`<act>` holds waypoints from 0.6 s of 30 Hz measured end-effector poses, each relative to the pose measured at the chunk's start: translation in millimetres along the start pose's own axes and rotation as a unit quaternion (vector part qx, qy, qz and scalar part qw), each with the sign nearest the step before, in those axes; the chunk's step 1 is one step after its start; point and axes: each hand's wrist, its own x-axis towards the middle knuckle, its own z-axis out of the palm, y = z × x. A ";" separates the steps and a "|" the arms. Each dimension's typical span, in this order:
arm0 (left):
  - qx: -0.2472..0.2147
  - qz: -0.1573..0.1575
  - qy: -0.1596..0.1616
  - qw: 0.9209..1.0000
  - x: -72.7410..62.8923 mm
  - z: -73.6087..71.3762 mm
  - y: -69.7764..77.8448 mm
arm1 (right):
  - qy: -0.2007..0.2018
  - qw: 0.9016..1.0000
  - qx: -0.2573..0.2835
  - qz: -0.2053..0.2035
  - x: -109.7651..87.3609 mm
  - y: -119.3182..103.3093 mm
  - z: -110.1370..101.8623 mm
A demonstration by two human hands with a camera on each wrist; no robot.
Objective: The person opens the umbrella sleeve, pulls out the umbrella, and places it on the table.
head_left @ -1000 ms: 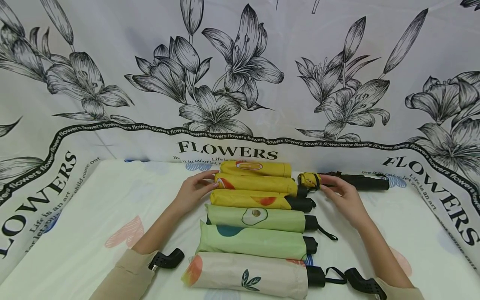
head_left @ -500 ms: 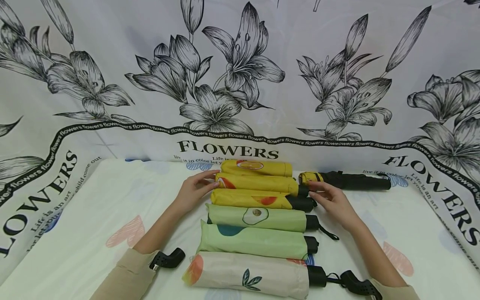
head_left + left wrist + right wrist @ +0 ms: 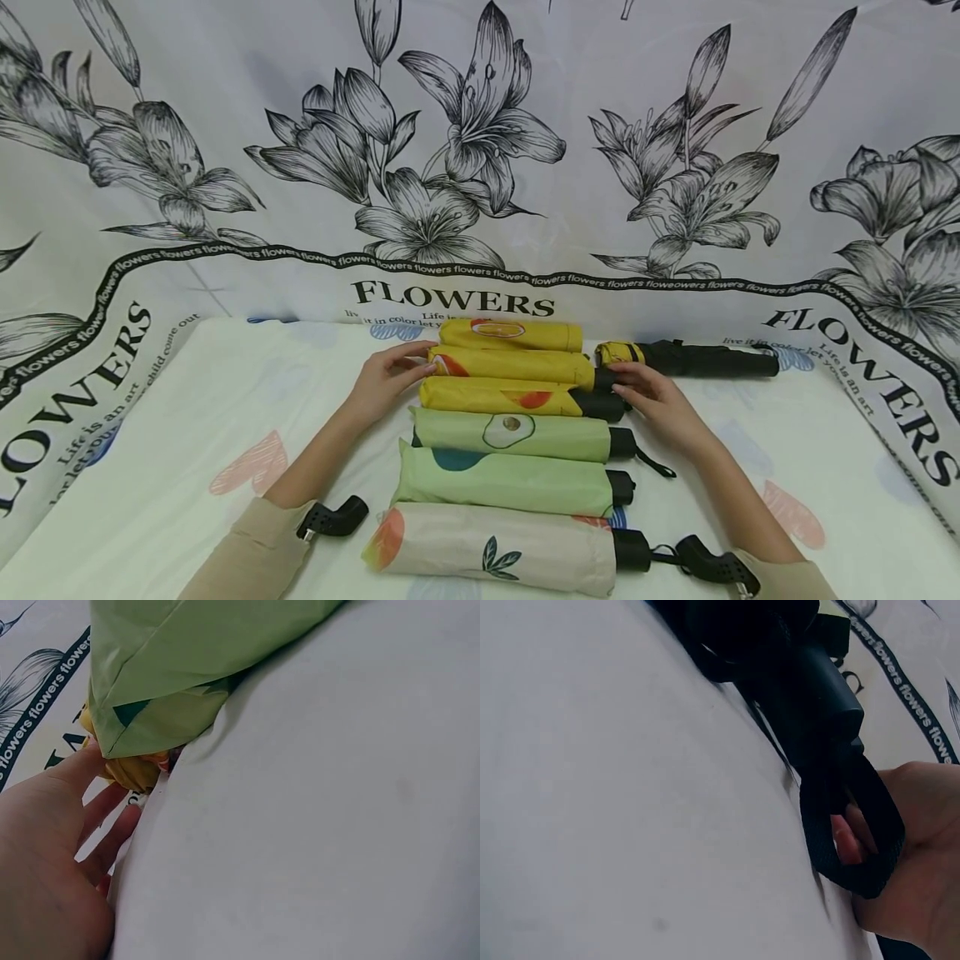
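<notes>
Several folded umbrellas lie in a column, handles to the right. My left hand [image 3: 386, 383] rests at the left end of a yellow umbrella [image 3: 517, 367], second from the back, its fairly straight fingers and thumb right at the fabric tip. At that umbrella's black handle [image 3: 604, 380] are the fingertips of my right hand [image 3: 660, 406], lightly bent. Just in front lies another yellow umbrella [image 3: 487, 397]; behind is a yellow one with an orange-slice print [image 3: 540, 335]. In the left wrist view, green fabric [image 3: 195, 682] hides part of the left fingertips.
Nearer me lie an avocado-print green umbrella [image 3: 442, 432], a plain green one [image 3: 525, 483] and a cream one [image 3: 442, 540]. A black umbrella with a yellow end [image 3: 705, 361] lies at the back right, by the flower-printed cloth [image 3: 300, 217]. A strap [image 3: 889, 817] loops before the right hand.
My right hand has moved left and slightly down, from the yellow-ended black umbrella to the handle of the second yellow umbrella. The left hand has stayed in place.
</notes>
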 end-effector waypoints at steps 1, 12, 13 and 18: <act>-0.006 0.000 0.002 1.000 0.3 -0.3 -0.1 | 0.001 1.000 -0.002 -0.001 0.5 0.1 0.7; -0.023 -0.003 0.056 0.998 2.7 5.2 1.7 | 0.014 1.000 -0.014 0.011 1.8 -1.3 6.4; -0.024 0.000 0.062 0.998 3.0 5.8 2.2 | 0.019 1.000 -0.017 0.013 2.0 -1.9 7.2; -0.048 0.016 0.085 0.995 4.9 9.3 2.3 | 0.043 0.998 -0.025 0.029 2.2 -1.4 10.8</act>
